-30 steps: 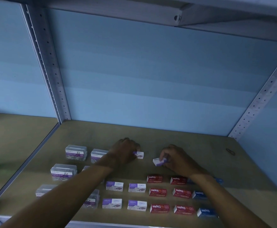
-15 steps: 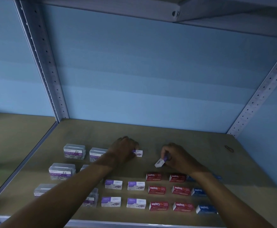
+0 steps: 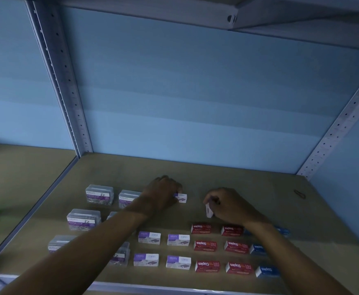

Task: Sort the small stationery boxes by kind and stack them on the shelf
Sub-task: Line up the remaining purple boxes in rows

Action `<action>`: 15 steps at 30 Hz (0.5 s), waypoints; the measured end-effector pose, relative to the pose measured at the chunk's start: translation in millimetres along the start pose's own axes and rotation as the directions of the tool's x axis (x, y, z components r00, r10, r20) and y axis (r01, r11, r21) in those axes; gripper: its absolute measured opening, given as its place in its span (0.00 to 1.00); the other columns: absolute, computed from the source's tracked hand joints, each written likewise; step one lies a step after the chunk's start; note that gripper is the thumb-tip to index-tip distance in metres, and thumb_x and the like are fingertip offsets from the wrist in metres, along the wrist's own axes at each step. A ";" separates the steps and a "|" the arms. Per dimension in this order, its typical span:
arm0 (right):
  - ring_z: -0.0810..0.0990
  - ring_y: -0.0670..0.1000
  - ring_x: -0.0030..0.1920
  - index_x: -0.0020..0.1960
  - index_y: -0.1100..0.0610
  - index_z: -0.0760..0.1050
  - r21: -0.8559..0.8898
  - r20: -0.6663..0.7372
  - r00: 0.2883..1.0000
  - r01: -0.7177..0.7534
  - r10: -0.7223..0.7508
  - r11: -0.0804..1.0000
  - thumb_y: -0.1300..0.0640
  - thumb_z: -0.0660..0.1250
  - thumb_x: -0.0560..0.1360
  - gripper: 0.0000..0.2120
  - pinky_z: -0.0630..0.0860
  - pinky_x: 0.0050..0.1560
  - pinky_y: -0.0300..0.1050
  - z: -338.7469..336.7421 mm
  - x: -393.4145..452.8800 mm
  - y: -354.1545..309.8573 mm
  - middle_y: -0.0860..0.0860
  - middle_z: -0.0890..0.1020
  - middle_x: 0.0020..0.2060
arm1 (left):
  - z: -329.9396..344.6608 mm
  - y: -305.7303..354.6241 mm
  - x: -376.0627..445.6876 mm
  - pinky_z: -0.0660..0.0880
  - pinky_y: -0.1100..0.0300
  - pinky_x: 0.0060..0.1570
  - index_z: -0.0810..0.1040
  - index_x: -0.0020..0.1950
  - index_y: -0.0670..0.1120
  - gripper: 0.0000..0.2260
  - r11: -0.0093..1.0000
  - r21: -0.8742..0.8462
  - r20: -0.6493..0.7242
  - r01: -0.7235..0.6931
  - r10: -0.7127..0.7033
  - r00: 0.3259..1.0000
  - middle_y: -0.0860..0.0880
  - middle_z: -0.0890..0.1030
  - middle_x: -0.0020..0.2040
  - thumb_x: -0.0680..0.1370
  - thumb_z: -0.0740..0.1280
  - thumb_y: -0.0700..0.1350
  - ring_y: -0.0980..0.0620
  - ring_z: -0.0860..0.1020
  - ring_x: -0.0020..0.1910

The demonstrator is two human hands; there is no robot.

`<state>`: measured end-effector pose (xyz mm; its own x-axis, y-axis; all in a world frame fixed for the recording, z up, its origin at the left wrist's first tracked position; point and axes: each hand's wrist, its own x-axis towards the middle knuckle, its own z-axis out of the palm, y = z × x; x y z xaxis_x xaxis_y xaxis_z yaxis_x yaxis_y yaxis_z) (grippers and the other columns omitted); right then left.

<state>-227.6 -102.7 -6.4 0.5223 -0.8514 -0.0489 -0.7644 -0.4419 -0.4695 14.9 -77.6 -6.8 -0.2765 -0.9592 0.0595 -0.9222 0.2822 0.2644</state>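
Since half a second ago the purple-and-white box in the right hand [image 3: 230, 206] has tipped from a slant to stand nearly on end; that box [image 3: 209, 210] is pinched by the curled fingers, its lower end at or just above the shelf board [image 3: 227, 175], far of the red rows; the left hand [image 3: 163, 193] has barely shifted and holds a second purple-and-white box [image 3: 181, 198], fingers curled over its left end, the box flat on the board.

Near of the hands lie four more purple-and-white staple boxes [image 3: 149, 238], two rows of two; to their right six red staple boxes [image 3: 205, 245], three rows of two; further right three blue boxes [image 3: 267, 271] show, one per row, the two farther ones partly hidden by the right forearm; at the left stand clear paper-clip boxes [image 3: 99, 194], six visible, three of them partly behind the left forearm.

A small dark ring [image 3: 300, 193] lies far right on the board.
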 end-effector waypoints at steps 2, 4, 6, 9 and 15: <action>0.83 0.43 0.48 0.51 0.51 0.85 0.014 -0.018 1.000 0.004 -0.004 1.000 0.56 0.67 0.80 0.07 0.80 0.53 0.40 3.6 2.4 -7.2 0.46 0.86 0.48 | -2.1 0.2 -1.5 0.75 0.55 0.62 0.81 0.60 0.48 0.13 1.000 0.010 -0.009 -0.002 0.002 1.000 0.48 0.82 0.60 0.77 0.70 0.47 0.48 0.78 0.59; 0.83 0.46 0.51 0.58 0.50 0.83 0.049 -0.051 0.999 -0.009 0.011 0.999 0.59 0.70 0.78 0.10 0.81 0.54 0.41 7.6 3.7 -12.5 0.47 0.86 0.52 | -7.4 0.3 -4.3 0.75 0.55 0.60 0.82 0.58 0.48 0.12 1.000 0.028 -0.032 -0.009 0.010 0.999 0.48 0.83 0.57 0.75 0.71 0.48 0.48 0.78 0.58; 0.83 0.45 0.50 0.65 0.47 0.78 0.123 -0.066 0.997 -0.039 0.048 0.992 0.59 0.72 0.77 0.19 0.80 0.50 0.39 6.4 3.5 -19.1 0.47 0.86 0.51 | -16.4 -1.2 -8.2 0.75 0.55 0.58 0.83 0.56 0.49 0.12 0.998 0.056 -0.068 -0.012 0.016 0.998 0.49 0.84 0.54 0.74 0.72 0.50 0.48 0.78 0.56; 0.84 0.42 0.45 0.65 0.47 0.76 0.161 -0.055 0.998 -0.022 0.031 0.987 0.56 0.76 0.74 0.22 0.81 0.49 0.38 2.6 3.1 -37.5 0.45 0.86 0.46 | -34.6 -4.3 -18.8 0.70 0.57 0.58 0.84 0.55 0.51 0.12 0.992 0.125 -0.100 -0.017 0.030 0.995 0.52 0.84 0.54 0.73 0.72 0.52 0.51 0.74 0.57; 0.84 0.42 0.45 0.56 0.43 0.73 0.128 0.062 0.998 -0.026 0.018 0.991 0.57 0.78 0.72 0.20 0.83 0.52 0.43 13.3 -5.3 -83.6 0.44 0.86 0.47 | -57.6 -5.0 -51.1 0.65 0.58 0.61 0.84 0.54 0.54 0.11 0.977 0.203 -0.031 -0.061 0.069 0.997 0.55 0.82 0.54 0.73 0.72 0.54 0.54 0.70 0.59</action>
<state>-161.4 -57.5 21.4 0.5306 -0.8402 -0.1117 -0.7231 -0.3799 -0.5768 49.2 -31.1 44.2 -0.3304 -0.9377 0.1077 -0.9393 0.3379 0.0599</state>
